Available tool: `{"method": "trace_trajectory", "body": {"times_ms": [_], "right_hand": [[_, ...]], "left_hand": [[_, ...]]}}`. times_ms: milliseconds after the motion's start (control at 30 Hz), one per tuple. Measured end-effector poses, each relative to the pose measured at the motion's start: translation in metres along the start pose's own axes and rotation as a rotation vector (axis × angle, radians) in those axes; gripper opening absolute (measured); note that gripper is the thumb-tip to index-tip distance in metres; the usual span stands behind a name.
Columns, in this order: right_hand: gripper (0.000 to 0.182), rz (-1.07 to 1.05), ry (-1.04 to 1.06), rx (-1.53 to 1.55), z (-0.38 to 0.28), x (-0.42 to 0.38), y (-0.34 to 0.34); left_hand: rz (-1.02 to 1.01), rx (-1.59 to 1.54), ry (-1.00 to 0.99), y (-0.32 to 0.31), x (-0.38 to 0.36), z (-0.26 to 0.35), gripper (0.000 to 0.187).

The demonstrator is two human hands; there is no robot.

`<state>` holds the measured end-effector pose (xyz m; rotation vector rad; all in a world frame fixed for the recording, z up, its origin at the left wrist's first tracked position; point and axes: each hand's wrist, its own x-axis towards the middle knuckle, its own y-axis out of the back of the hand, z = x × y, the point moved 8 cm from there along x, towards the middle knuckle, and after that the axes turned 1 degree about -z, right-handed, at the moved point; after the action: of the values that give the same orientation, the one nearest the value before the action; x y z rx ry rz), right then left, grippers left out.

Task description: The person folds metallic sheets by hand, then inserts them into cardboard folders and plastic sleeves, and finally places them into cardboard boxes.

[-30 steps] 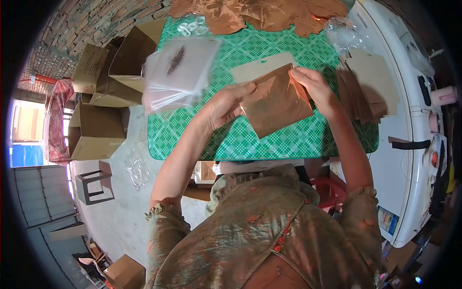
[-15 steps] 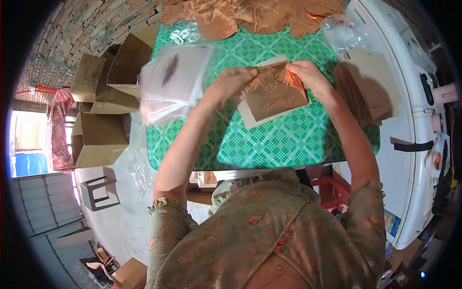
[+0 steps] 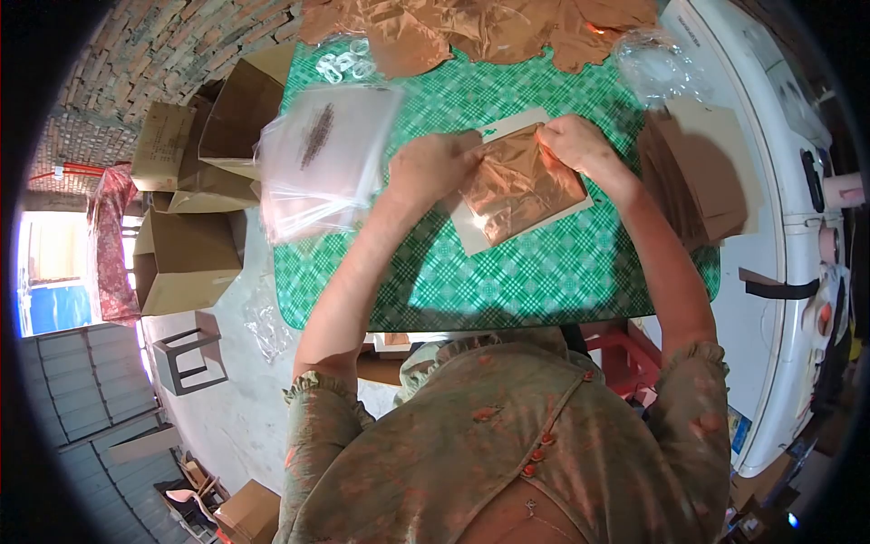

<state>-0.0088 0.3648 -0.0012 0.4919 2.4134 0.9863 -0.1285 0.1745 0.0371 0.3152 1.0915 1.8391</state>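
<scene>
A sheer, shiny brown fabric piece [image 3: 526,186], folded into a rough rectangle, lies over a cream card [image 3: 480,238] whose edges stick out around it. My left hand [image 3: 433,168] is closed at the fabric's upper left edge, fingertips partly hidden under the hand. At the upper right corner, my right hand [image 3: 577,145] pinches the fabric between thumb and fingers. Both rest above the green checked tablecloth [image 3: 480,286]. The fabric looks creased, with bright glare on its lower left.
Clear plastic bags [image 3: 317,159] are stacked on the left, with white plastic clips [image 3: 344,63] behind. Crumpled brown fabric [image 3: 480,32] covers the far edge. At right are cards with brown pieces [image 3: 707,172] and clear wrapping [image 3: 662,63]. Open cartons [image 3: 190,258] stand left of the table.
The fabric has come down flatter over the card, and its lower part now shines. My left hand has turned knuckles-up and lower; my right hand stays at the upper right corner.
</scene>
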Motion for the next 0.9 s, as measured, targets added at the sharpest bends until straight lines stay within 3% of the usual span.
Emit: {"method": "trace_trajectory", "body": {"times_ms": [67, 167, 267, 367, 567, 600, 900], "right_hand": [[0.039, 0.036, 0.006, -0.029, 0.0, -0.001, 0.002], [0.039, 0.051, -0.011, -0.05, -0.001, -0.003, 0.004], [0.041, 0.041, -0.027, -0.082, -0.003, -0.002, 0.003], [0.043, 0.041, -0.039, -0.09, -0.001, -0.001, 0.002], [0.046, 0.059, -0.035, -0.064, 0.008, 0.004, -0.002], [0.046, 0.069, -0.027, -0.06, 0.007, 0.003, -0.002], [0.046, 0.061, -0.024, -0.101, 0.003, 0.004, -0.002]], "left_hand": [[0.117, 0.256, -0.062, 0.015, -0.018, 0.027, 0.021], [0.392, 0.211, -0.256, 0.02, -0.03, 0.028, 0.021], [0.482, 0.037, -0.263, 0.016, -0.035, 0.005, 0.02], [0.552, 0.022, -0.465, 0.017, -0.054, 0.02, 0.022], [0.425, 0.172, -0.707, -0.032, -0.066, 0.052, 0.043], [0.34, 0.181, -0.693, -0.043, -0.062, 0.052, 0.051], [0.305, 0.28, -0.6, -0.057, -0.06, 0.044, 0.065]]}}
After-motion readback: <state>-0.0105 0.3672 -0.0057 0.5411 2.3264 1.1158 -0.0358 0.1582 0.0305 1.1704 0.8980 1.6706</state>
